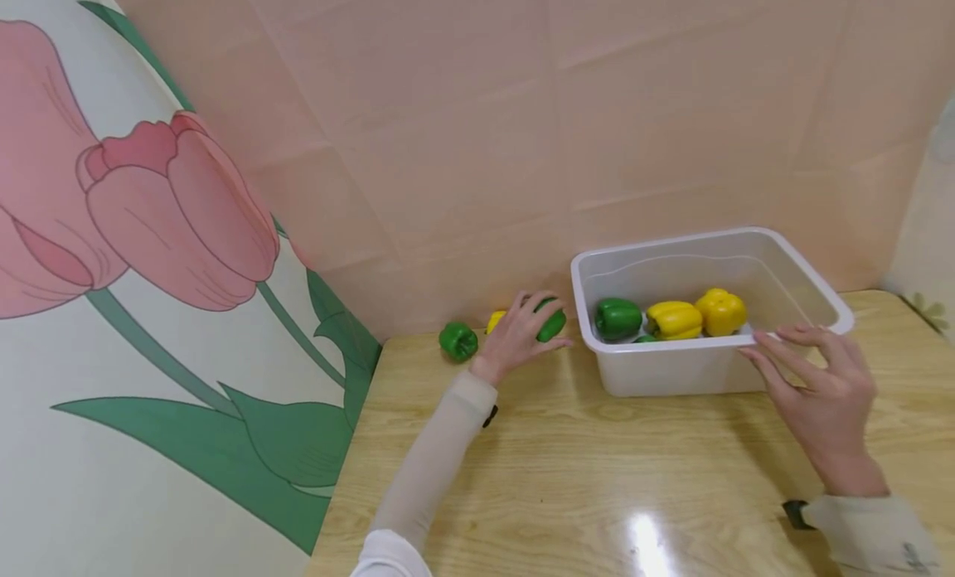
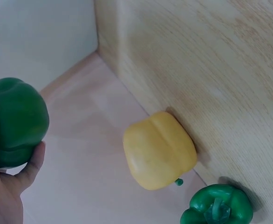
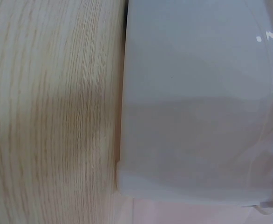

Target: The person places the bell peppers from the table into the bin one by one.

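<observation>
- Hands well apart: left hand [image 1: 515, 336] out near the far edge of the table [image 1: 537, 461], right hand [image 1: 828, 390] at the bin [image 1: 671, 374].
- Left hand: fingers and thumb wrapped around a green pepper [image 1: 550, 320], just left of the bin and outside it. The left wrist view shows the thumb against one side of it.
- Right hand: thumb and fingers pinching the bin's near rim, toward its right end. Barely in its own wrist view, which is mostly bin wall and wood grain.
- Bin: whitish, upright, on the far right part of the table.
- In the bin, left to right: green bell pepper [image 1: 618, 318], another green piece [image 1: 645, 339] mostly hidden by the near wall, blocky yellow pepper [image 1: 675, 320], rounder yellow pepper [image 1: 722, 312].
- Left of the bin, on the table: loose yellow pepper [image 2: 160, 150] by the pinkish backdrop [image 1: 448, 146], partly behind the left hand in the head view; loose green pepper [image 1: 458, 341] farther left, stem end visible.
- Left side: wall [image 1: 179, 204] with big printed tulips.
</observation>
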Action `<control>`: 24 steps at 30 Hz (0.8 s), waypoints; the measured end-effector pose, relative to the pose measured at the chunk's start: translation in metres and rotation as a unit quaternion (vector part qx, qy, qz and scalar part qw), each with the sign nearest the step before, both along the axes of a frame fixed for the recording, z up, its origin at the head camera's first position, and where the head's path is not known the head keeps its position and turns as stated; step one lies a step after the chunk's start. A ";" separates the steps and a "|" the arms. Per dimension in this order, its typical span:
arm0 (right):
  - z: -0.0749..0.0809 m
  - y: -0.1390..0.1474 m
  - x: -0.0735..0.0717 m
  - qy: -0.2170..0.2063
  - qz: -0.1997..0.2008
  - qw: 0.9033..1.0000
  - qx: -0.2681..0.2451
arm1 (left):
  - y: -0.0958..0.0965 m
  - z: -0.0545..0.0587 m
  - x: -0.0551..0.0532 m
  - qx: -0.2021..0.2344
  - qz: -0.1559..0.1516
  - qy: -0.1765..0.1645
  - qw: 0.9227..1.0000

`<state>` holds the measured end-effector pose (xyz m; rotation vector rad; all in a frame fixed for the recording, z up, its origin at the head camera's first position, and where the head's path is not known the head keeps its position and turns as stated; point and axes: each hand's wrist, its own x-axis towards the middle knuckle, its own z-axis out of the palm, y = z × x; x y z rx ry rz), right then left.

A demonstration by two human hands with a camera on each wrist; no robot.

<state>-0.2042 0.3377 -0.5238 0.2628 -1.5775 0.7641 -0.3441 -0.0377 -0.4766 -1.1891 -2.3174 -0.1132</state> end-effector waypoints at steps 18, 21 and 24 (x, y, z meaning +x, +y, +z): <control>0.000 0.000 0.000 0.001 -0.002 1.000 0.001 | 0.001 0.018 -0.001 -0.026 0.014 -0.007 1.000; 0.000 0.000 -0.001 0.003 -0.003 1.000 0.000 | 0.001 0.021 -0.001 -0.026 0.013 -0.002 1.000; 0.000 0.000 0.000 0.002 -0.003 1.000 0.000 | 0.001 0.024 -0.002 -0.027 0.014 0.001 1.000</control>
